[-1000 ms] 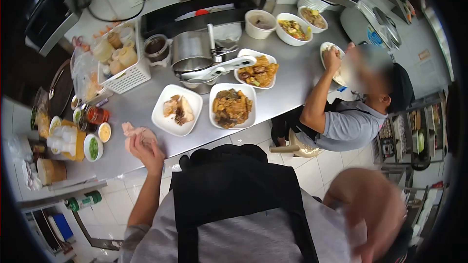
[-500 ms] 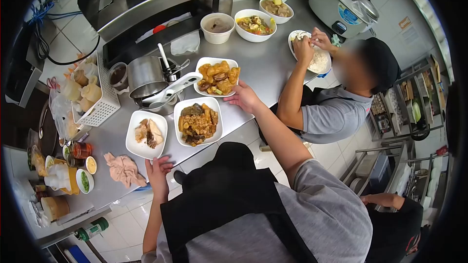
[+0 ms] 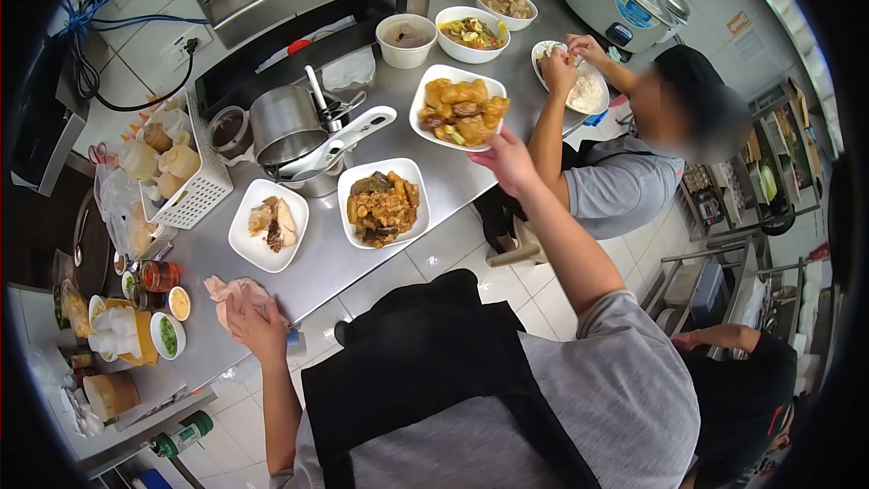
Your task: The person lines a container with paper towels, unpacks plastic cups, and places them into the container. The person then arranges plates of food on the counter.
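Note:
My right hand (image 3: pixel 509 163) grips the near right rim of a white square bowl (image 3: pixel 422 127) filled with chunky food in brown sauce. The bowl is tilted slightly over the steel counter. My left hand (image 3: pixel 257 326) rests over a crumpled pink cloth (image 3: pixel 224 288) at the counter's front edge, fingers apart and partly covering it. Between my hands stand two more white square bowls: one (image 3: pixel 422 188) heaped with a saucy brown dish, the other (image 3: pixel 241 248) with a few pale pieces of food.
A steel pot (image 3: pixel 282 122) and a white-handled utensil (image 3: pixel 362 129) sit behind the bowls. At left are a white basket (image 3: pixel 196 188) of bottles and several small condiment cups. A co-worker (image 3: pixel 625 186) handles a plate of rice (image 3: pixel 588 95) at right, near a rice cooker (image 3: pixel 605 0).
My right hand has moved the bowl of saucy chunks to the right and tilted it. My left hand has left the bowl of pale pieces and come onto the pink cloth.

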`<state>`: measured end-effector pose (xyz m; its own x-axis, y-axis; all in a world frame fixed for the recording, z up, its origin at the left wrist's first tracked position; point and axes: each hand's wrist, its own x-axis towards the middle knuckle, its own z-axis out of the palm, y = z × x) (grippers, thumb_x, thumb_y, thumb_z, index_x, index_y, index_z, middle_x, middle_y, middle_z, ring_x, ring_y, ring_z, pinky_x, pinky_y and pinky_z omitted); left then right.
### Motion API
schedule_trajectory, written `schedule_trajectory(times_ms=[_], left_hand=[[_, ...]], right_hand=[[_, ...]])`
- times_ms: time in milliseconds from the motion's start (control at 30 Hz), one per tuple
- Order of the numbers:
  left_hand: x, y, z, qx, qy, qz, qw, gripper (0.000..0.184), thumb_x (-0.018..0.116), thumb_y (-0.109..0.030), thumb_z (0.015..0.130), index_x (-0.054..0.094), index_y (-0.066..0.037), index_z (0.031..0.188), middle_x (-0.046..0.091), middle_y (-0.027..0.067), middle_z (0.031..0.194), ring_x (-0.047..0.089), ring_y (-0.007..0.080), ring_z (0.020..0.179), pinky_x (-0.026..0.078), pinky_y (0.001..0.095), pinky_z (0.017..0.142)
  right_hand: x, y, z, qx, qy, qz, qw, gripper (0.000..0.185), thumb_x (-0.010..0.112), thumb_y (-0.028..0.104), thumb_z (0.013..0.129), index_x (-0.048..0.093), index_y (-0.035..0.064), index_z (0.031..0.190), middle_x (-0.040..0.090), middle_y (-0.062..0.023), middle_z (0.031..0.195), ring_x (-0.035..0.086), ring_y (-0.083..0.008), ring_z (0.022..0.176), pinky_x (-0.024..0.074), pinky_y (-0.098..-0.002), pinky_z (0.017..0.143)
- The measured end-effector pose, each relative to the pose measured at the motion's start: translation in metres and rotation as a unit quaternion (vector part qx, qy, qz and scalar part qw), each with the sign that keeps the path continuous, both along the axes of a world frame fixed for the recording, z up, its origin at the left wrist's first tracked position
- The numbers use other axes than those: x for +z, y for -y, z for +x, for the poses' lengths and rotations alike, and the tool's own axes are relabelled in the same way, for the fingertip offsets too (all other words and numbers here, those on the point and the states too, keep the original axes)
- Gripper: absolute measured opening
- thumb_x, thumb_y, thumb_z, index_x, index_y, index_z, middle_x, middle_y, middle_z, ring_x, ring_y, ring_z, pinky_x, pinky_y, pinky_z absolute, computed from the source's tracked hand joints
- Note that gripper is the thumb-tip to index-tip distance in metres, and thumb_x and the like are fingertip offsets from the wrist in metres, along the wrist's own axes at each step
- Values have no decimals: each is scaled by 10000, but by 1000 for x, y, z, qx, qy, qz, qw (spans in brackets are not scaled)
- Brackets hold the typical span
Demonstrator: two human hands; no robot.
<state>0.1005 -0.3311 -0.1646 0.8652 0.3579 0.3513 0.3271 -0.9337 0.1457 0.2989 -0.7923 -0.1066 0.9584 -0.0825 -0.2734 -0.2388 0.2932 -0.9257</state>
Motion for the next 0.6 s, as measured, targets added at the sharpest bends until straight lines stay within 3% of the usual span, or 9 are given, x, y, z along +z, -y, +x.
schedule_trajectory(times_ms=[67, 133, 200, 267, 333, 367, 433, 600], left_hand=[[-13, -20, 1, -8, 3, -3, 1000, 508, 679, -237, 821, 539, -151, 1302, 404, 192, 1363, 424, 374, 1219, 345, 469, 1007], [-18, -42, 9, -94, 43, -21, 994, 408, 662, -233, 831, 601, -154, 1226, 484, 182, 1300, 448, 375, 1195, 365, 468, 980], [-4, -63, 22, -202, 42, -81, 975, 295, 631, -183, 845, 653, -130, 1134, 586, 152, 1162, 505, 355, 1116, 391, 461, 941], [-6, -85, 22, -179, 53, -100, 977, 208, 577, -126, 882, 667, -75, 1062, 647, 132, 1012, 572, 338, 950, 442, 416, 864], [8, -102, 22, -73, 33, -337, 938, 187, 546, -128, 924, 651, -34, 1048, 646, 125, 927, 595, 257, 820, 468, 328, 789], [18, -109, 16, -51, 29, -335, 940, 187, 546, -128, 924, 651, -34, 1048, 646, 125, 927, 595, 257, 820, 468, 328, 789], [44, -122, 8, -36, 51, -467, 882, 193, 513, -149, 971, 634, -13, 1034, 637, 79, 866, 576, 156, 780, 458, 259, 753], [76, -168, -22, -76, 160, -513, 840, 206, 468, -145, 1004, 609, 1, 1035, 621, 21, 886, 538, 87, 819, 443, 230, 781]], right_hand=[[25, 1, -33, 11, 5, -19, 1000, 374, 485, 135, 954, 440, 43, 1314, 588, -112, 1163, 635, -192, 963, 560, -307, 785], [48, -4, -72, 37, -1, -44, 998, 406, 481, 142, 956, 420, 54, 1347, 574, -102, 1182, 615, -189, 1013, 560, -313, 799], [70, -20, -109, 60, -25, -51, 997, 409, 461, 126, 959, 415, -1, 1346, 590, -133, 1168, 635, -208, 961, 572, -319, 774], [82, -48, -139, 134, -41, -15, 990, 439, 434, 96, 932, 400, -22, 1354, 589, -150, 1195, 650, -231, 971, 582, -324, 763], [86, -93, -161, 154, -92, 11, 984, 523, 465, 74, 877, 379, -23, 1384, 594, -165, 1201, 666, -237, 934, 596, -344, 692], [77, -116, -169, 173, -106, 32, 979, 521, 472, 71, 873, 386, -23, 1378, 592, -163, 1203, 662, -237, 946, 596, -349, 693], [68, -173, -179, 192, -147, 53, 969, 523, 493, 70, 866, 399, -15, 1373, 590, -155, 1197, 654, -230, 955, 592, -358, 689], [36, -295, -184, 289, -190, 66, 936, 500, 482, 77, 918, 376, 19, 1404, 597, -122, 1183, 646, -196, 931, 572, -315, 718]])
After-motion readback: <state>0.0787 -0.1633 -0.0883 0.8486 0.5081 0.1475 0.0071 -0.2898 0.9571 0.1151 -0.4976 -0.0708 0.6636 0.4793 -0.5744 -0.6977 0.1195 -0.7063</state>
